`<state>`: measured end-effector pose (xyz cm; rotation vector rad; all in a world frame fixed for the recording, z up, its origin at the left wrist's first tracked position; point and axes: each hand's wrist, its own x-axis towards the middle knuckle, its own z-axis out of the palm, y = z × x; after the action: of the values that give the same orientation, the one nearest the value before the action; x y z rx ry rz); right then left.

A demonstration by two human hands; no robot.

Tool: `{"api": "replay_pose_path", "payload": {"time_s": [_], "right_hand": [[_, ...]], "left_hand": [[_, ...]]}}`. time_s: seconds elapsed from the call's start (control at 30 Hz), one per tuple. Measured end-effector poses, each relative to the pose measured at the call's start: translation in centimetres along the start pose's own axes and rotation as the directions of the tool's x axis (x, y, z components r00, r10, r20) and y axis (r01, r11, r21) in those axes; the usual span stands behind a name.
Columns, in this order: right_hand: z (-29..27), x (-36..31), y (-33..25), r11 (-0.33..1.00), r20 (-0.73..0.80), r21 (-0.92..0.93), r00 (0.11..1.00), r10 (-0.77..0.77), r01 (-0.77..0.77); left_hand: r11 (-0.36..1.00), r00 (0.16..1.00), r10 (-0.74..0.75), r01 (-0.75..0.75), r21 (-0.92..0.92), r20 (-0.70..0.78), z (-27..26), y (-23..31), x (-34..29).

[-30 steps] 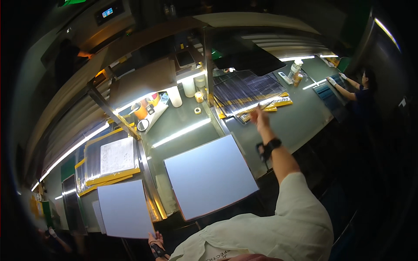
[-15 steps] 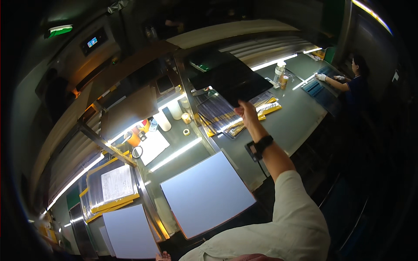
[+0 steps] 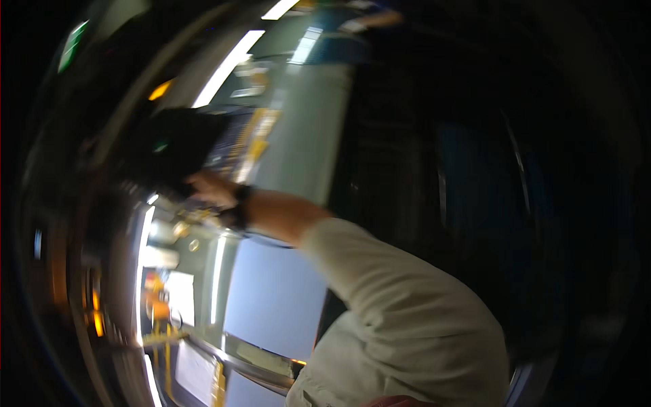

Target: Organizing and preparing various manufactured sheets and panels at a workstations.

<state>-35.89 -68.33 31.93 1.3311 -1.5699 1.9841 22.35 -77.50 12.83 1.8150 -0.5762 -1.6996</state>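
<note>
Since the earlier frame, the view has swung round, placing the right hand (image 3: pixel 209 187) and the flat, black rectangular sheet (image 3: pixel 169 142) left of centre; the left hand has gone out of view. How far the sheet itself has shifted cannot be separated from the turn.

Right hand: at the sheet's near edge, apparently closed on it in a grip; blur obscures the fingertips. Left hand: state cannot be told.

Sheet position: toward the back edge of the grey-green counter (image 3: pixel 305 129), covering, in this view, part of the stack of dark patterned sheets with yellow edges (image 3: pixel 239 132). Its height above the stack cannot be determined.

Beyond the wrist, the smooth, pale blue rectangular panel (image 3: pixel 274 292) lies along the counter's front edge, near the bright metal rail (image 3: pixel 254 365). At the counter's far end, a co-worker's white-gloved hand (image 3: pixel 352 26) is visible, well apart.

Progress, as judged: the black sheet is taken in hand; it is not yet released or set down upon the counter. Whether it is wholly free of the dark shelving behind cannot be established.
</note>
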Motion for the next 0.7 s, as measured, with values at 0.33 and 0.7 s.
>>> {"api": "replay_pose_path", "payload": {"time_s": [0.33,0.7], "right_hand": [[1.4,-0.7,7.7,0.723,-0.186,-0.655,0.974,0.128,-0.22],[8.7,1.6,7.9,0.778,-0.051,-0.505,0.913,0.406,-0.374]], "left_hand": [[0.948,0.954,-0.014,-0.083,0.307,0.3,11.5,0.0,-0.7],[0.947,0.953,0.053,-0.142,0.287,0.297,10.9,4.3,-0.1]]}}
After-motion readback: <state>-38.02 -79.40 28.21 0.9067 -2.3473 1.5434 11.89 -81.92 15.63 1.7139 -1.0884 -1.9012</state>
